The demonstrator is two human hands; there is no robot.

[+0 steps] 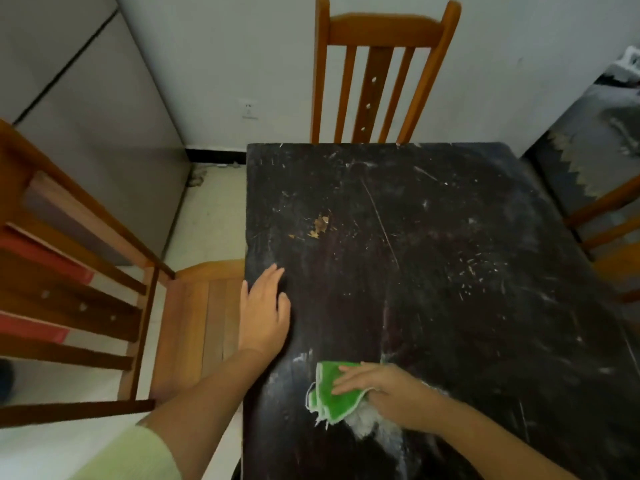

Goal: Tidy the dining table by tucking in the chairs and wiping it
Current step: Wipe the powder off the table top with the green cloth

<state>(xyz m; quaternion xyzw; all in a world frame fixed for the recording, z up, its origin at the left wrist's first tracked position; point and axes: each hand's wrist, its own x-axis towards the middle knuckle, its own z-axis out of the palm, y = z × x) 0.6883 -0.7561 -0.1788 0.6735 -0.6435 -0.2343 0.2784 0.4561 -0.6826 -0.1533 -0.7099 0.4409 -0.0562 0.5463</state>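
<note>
A black, scratched dining table [433, 254] fills the middle and right of the view, dusted with white specks. My right hand [381, 386] presses a green cloth [332, 396] flat on the table's near part, fingers straight, beside a white smear. My left hand [265, 310] rests flat on the table's left edge. A wooden chair [377, 74] stands at the far end, its back against the table edge. Another wooden chair [194, 323] stands at the left side, its seat showing outside the table.
A third wooden chair [609, 237] shows partly at the right edge. A grey cabinet [104, 116] stands at the back left against a white wall with a socket [249, 110]. Brown crumbs [320, 225] lie near the table's middle.
</note>
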